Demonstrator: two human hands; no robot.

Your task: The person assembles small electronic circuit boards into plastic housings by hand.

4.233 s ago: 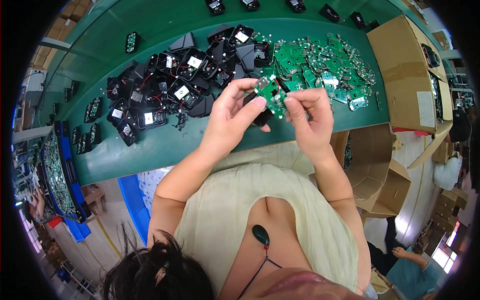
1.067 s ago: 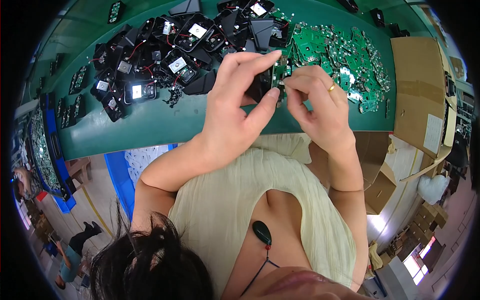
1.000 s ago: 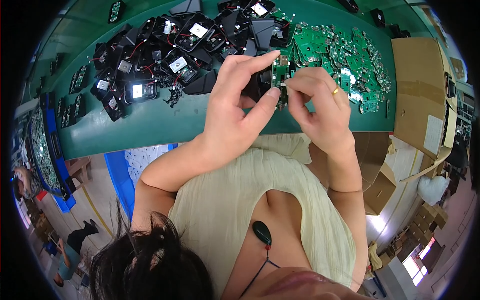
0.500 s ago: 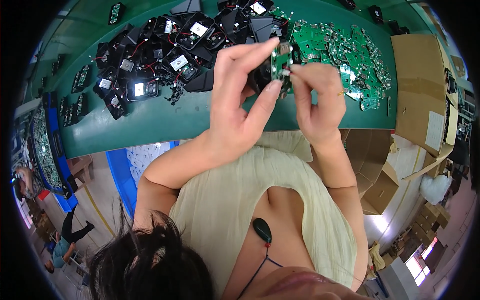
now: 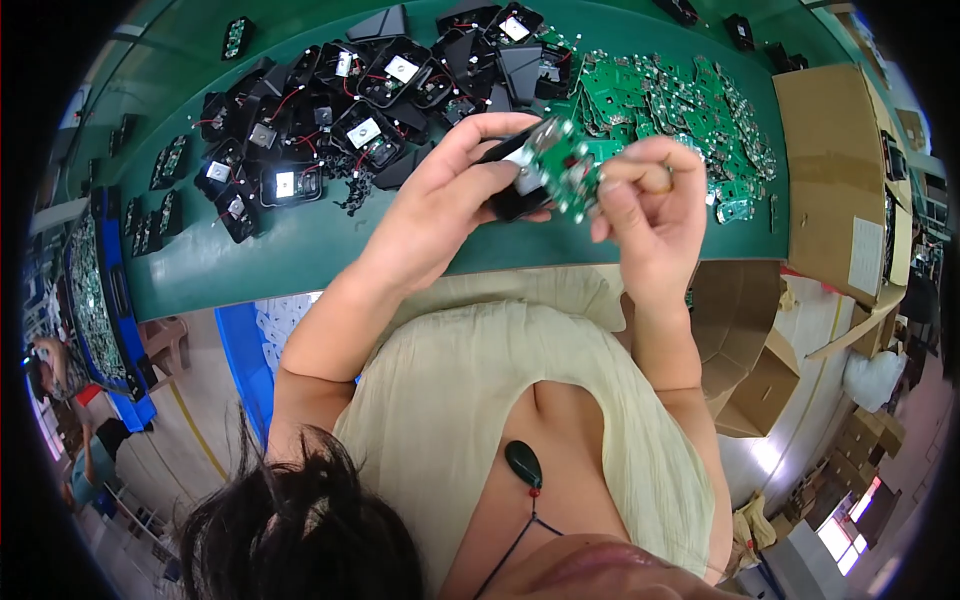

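Note:
My left hand (image 5: 440,190) is closed around a black plastic housing (image 5: 513,203), its thumb on the inner side near a pale metal block. Between my two hands a green circuit board (image 5: 562,165) stands tilted over the housing's right side, slightly smeared by motion. The fingers of my right hand (image 5: 650,200) pinch the board's right edge; a ring shows on one finger. Beyond my left hand lies a heap of black housings (image 5: 400,70) with red wires and silvery blocks. Past my right hand spreads a pile of green circuit boards (image 5: 660,95).
The green table (image 5: 300,250) ends just before my body. At the right edge stands a cardboard box (image 5: 825,170), with an open carton (image 5: 740,330) below. Small black parts (image 5: 352,190) lie beside the housings. A blue bin (image 5: 240,360) is below at left. Another person (image 5: 95,460) is far left.
The board has swung from upright to tilted, its face now showing, and the black housing has come into view. My left hand has moved lower and left; my right hand has shifted slightly right.

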